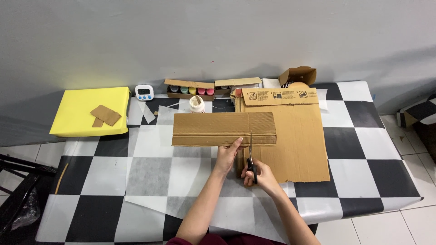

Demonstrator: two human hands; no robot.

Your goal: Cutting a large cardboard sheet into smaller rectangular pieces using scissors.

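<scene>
My left hand pinches the lower edge of a long brown cardboard strip held flat above the table. In my right hand are black-handled scissors, blades pointing away from me and reaching the strip's lower edge just right of my left fingers. Under the strip's right end lies a large flattened cardboard box.
The table has a black-and-white checked cloth with sheets of white paper. At the back stand a box of paint pots, a white glue bottle and a small timer. A yellow board with cardboard scraps lies left.
</scene>
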